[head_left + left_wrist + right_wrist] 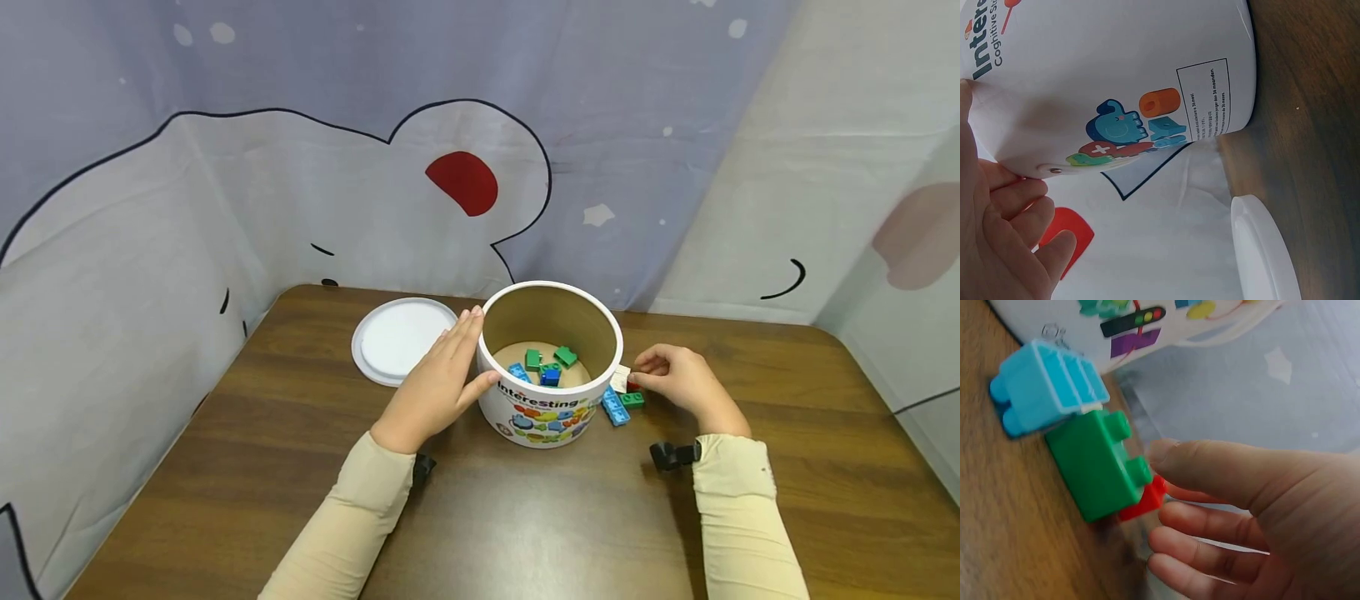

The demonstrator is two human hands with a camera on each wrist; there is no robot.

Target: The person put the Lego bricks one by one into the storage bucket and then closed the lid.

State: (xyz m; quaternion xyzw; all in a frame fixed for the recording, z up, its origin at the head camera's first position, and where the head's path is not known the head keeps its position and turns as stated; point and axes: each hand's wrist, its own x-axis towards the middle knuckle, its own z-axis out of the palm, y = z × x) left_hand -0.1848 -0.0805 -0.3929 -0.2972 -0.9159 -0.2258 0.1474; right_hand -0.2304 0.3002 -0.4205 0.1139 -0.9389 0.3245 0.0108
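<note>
A white bucket (536, 421) with colourful print stands upright, several green and blue bricks lying on its floor. My left hand (438, 379) rests against the bucket's left side, fingers straight and thumb tip near the front rim. To the right of the bucket, my right hand (686, 383) reaches down over a small group of bricks. Its thumb and forefinger are right at a red brick (1147, 503) and a white block (619, 379); I cannot tell whether they pinch either. Close by lie a green brick (1091, 465) and a light blue brick (1054, 387).
Behind my left hand, a round white lid (401, 337) lies flat on the brown wooden table (525, 525). A printed cloth curtain (360, 192) hangs along the table's back and sides. Dark mounts are strapped at both wrists.
</note>
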